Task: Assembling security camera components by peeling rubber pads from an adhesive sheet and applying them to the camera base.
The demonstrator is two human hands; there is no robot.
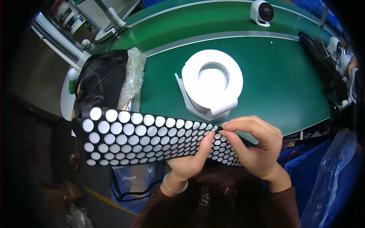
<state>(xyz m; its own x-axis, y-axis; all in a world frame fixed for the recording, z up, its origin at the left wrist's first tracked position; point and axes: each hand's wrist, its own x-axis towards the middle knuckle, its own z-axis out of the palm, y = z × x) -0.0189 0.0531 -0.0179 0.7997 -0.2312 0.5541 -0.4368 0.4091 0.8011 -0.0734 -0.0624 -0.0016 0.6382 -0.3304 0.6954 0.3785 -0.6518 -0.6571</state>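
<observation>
A long black fabric piece point(138, 140) covered in rows of white round discs stretches across the front of the table, its left part hanging over the edge. My left hand point(192, 161) grips its lower side, thumb on the discs and fingers hidden behind. At the upper edge my right hand point(256, 142) pinches the black border between thumb and forefinger, close to the left thumb. Beyond the hands, a thick white roll point(190, 81) of sheet or tape lies on the green table point(281, 76), its loose end curling toward me.
At the left lie a black mesh bundle point(104, 76) and a clear plastic bag point(133, 76). A white device with a black round front point(262, 13) stands at the back. Black cloth items point(323, 72) line the right side. Blue bins point(308, 163) sit below the right edge.
</observation>
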